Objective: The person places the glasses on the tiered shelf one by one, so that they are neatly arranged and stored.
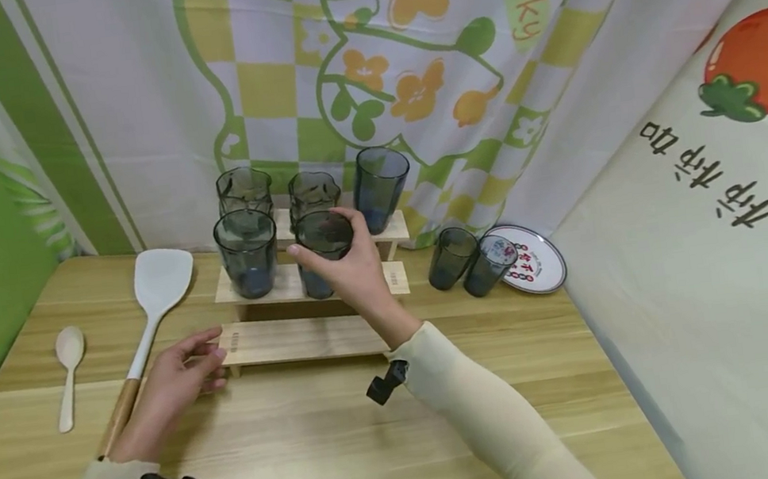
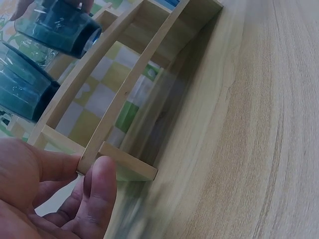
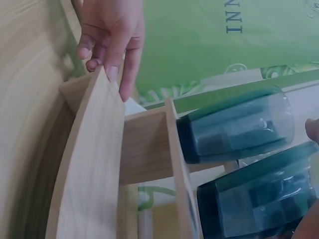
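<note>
A stepped wooden rack (image 1: 303,339) has three levels. My left hand (image 1: 175,385) pinches the left end of its lowest, bare step; in the left wrist view thumb and finger (image 2: 102,181) meet at the board's corner. On the middle step, my right hand (image 1: 358,275) grips a dark tinted glass (image 1: 320,235) around its upper part, thumb on the left side, fingers behind. A similar glass (image 1: 248,258) stands to its left. Behind, on the top step, are two wavy glasses (image 1: 243,189) and a taller smooth glass (image 1: 380,184).
Two smaller dark glasses (image 1: 452,257) stand on the table right of the rack, beside a white patterned plate (image 1: 547,263). Left of it lie a white spatula (image 1: 162,279) with a wooden handle and a pale spoon (image 1: 70,350). A patterned curtain (image 1: 272,85) hangs behind.
</note>
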Motion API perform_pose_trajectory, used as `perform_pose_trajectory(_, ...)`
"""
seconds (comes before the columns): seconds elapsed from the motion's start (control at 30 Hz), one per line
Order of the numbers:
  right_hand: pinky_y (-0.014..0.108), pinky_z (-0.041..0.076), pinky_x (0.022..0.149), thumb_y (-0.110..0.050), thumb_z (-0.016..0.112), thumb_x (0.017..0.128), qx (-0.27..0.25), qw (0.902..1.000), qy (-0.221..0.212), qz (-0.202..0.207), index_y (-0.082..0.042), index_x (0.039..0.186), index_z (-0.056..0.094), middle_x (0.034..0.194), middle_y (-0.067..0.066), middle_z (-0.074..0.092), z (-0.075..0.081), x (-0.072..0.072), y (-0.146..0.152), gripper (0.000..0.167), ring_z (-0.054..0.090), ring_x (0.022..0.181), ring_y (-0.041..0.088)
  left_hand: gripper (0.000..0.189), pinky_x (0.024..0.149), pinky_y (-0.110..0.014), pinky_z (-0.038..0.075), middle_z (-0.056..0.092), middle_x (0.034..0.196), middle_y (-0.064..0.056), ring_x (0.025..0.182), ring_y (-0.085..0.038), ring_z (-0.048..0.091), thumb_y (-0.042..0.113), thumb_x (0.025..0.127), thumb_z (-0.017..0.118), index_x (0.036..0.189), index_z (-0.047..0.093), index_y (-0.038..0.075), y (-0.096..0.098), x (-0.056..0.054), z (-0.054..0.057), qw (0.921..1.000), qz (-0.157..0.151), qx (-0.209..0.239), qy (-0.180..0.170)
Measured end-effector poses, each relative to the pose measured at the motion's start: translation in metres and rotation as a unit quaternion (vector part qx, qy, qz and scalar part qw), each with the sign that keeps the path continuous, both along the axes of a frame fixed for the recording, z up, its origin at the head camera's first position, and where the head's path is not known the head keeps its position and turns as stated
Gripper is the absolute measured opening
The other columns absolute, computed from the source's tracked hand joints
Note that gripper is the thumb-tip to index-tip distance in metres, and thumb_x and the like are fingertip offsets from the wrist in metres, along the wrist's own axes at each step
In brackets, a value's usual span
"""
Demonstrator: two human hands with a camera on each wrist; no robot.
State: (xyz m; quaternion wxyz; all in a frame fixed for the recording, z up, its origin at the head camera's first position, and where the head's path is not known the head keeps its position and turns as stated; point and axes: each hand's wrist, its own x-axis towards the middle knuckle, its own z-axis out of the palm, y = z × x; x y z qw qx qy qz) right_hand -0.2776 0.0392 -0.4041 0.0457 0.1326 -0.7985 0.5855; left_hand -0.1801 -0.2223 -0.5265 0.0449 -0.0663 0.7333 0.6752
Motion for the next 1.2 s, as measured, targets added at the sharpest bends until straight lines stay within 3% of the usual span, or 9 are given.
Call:
perform_pose_trajectory(0.27, 0.047, 0.049, 0.101, -0.063, 0.081, 0.078, 0.007, 0.9996, 0.025, -0.014, -0.021, 0.148, 0.040, 0.140, -0.006, 0.044, -0.008, 0.000, -0.005, 0.091, 0.048, 0.125, 0.016, 0.051, 0.074, -0.031, 0.063, 0.047, 0.122, -0.023, 0.084, -0.014, 0.066, 0.005, 0.104, 0.058, 0.150, 0.040, -0.009, 0.002, 0.000, 0.003, 1.0000, 0.001, 0.000, -0.001)
perform_pose_trajectory(0.5, 0.044, 0.044, 0.107, -0.056, 0.085, 0.077, 0.039, 0.9981, 0.047, -0.009, -0.021, 0.154, 0.029, 0.145, -0.001, 0.037, -0.011, 0.002, 0.005, 0.102, 0.040, 0.129, 0.012, 0.052, 0.073, -0.031, 0.063, 0.047, 0.123, -0.023, 0.085, -0.014, 0.066, 0.007, 0.104, 0.058, 0.151, 0.040, -0.008, 0.005, 0.000, 0.003, 1.0000, -0.001, -0.007, -0.002)
perform_pose_trajectory(0.77, 0.042, 0.052, 0.094, -0.044, 0.084, 0.084, 0.050, 0.9970, 0.053, 0.023, -0.021, 0.153, 0.032, 0.135, 0.001, 0.044, -0.014, 0.008, 0.015, 0.089, 0.047, 0.115, 0.018, 0.050, 0.072, -0.031, 0.063, 0.048, 0.119, -0.022, 0.084, -0.015, 0.066, 0.005, 0.105, 0.057, 0.150, 0.041, -0.009, 0.002, 0.001, 0.002, 0.9998, 0.005, -0.021, 0.005)
perform_pose_trajectory(1.2, 0.038, 0.052, 0.091, -0.041, 0.085, 0.083, 0.047, 0.9975, 0.051, 0.015, -0.017, 0.153, 0.033, 0.134, 0.005, 0.044, -0.015, 0.001, 0.010, 0.090, 0.047, 0.111, 0.018, 0.050, 0.073, -0.030, 0.063, 0.048, 0.120, -0.021, 0.084, -0.015, 0.066, 0.006, 0.105, 0.057, 0.150, 0.041, -0.008, 0.001, 0.001, 0.003, 0.9997, 0.002, -0.023, 0.004)
